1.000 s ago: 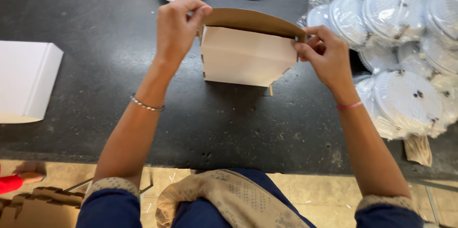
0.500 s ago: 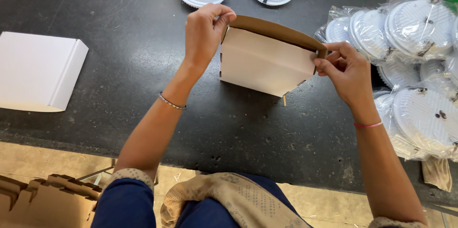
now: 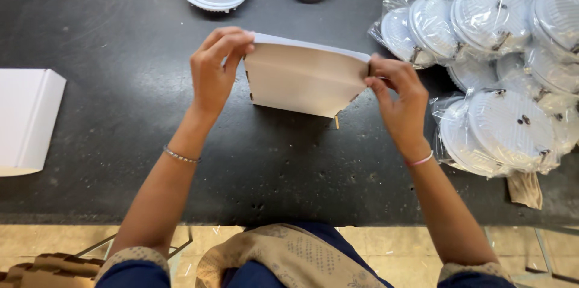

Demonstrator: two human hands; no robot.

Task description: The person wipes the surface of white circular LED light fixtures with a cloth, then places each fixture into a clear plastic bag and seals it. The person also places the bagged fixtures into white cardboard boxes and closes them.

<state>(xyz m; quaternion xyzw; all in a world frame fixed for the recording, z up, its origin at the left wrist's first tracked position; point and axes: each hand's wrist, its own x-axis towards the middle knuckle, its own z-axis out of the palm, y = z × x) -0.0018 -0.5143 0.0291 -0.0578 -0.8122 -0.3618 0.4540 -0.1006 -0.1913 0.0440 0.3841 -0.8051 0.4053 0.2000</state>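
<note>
Cardboard box (image 3: pixel 304 80) upright between hands; left hand (image 3: pixel 217 71), right hand (image 3: pixel 395 92) grip apparently pinching its ends.

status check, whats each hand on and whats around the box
Left hand and right hand pinch opposite ends of the cardboard box, upright on the black table. Bagged white round fixtures close on the right. Flat white box far left.
</note>
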